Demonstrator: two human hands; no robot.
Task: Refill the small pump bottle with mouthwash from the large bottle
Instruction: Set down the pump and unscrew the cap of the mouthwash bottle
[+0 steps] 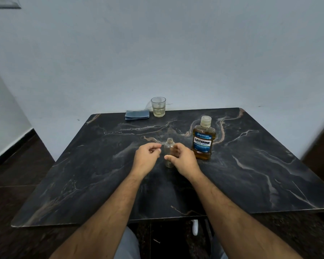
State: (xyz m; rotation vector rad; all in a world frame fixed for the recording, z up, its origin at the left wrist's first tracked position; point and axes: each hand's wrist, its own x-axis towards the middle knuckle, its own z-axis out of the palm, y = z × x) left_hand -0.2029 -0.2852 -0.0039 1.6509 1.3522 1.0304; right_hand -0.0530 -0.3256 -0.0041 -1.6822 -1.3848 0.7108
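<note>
A small clear bottle [169, 148] stands upright in the middle of the dark marble table [251, 165]; its neck is open and no pump shows on it. My right hand [181, 161] wraps it, thumb in front and fingers behind. My left hand [147, 157] is just left of the bottle with its fingers curled and pinched near the bottle's shoulder; what they hold, if anything, is hidden. The large Listerine bottle [203, 141], holding amber liquid with its clear cap on, stands upright just right of my right hand.
At the table's far edge by the white wall stand a glass [158, 106] with a little pale liquid and, to its left, a folded blue cloth [137, 114]. The table's near edge is just above my knees.
</note>
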